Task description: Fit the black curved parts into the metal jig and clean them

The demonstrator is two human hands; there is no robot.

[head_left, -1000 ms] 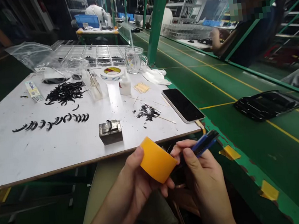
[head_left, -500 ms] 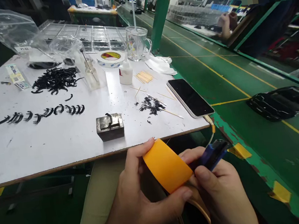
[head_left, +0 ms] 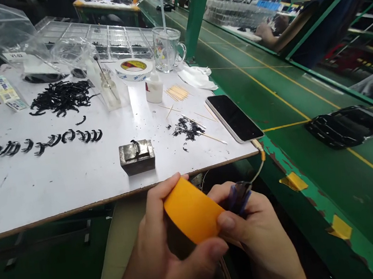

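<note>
A roll of orange-yellow tape point(head_left: 196, 211) is gripped by my left hand point(head_left: 170, 239), fingers behind its upper edge and thumb below. My right hand point(head_left: 259, 229) is closed around what looks like a blue utility knife point(head_left: 240, 198), its blade not visible. The right thumb presses on the tape roll's right edge. Beyond the hands, near the table's front edge, stands a dark metal block point(head_left: 137, 160) with a small curved black part point(head_left: 136, 148) on its top.
On the white table point(head_left: 77, 182) lie a row of curved black parts point(head_left: 55, 140), a heap point(head_left: 62, 97) of them, black scraps point(head_left: 188, 129), toothpicks point(head_left: 177, 92) and a phone point(head_left: 235, 117). Behind stand a small white bottle point(head_left: 154, 89) and a glass mug point(head_left: 167, 50). A co-worker's hand point(head_left: 265, 33) shows beyond.
Both hands have shifted left with the tape roll. My right thumb has come onto the roll's edge, and the blue knife has turned more upright in the right hand.
</note>
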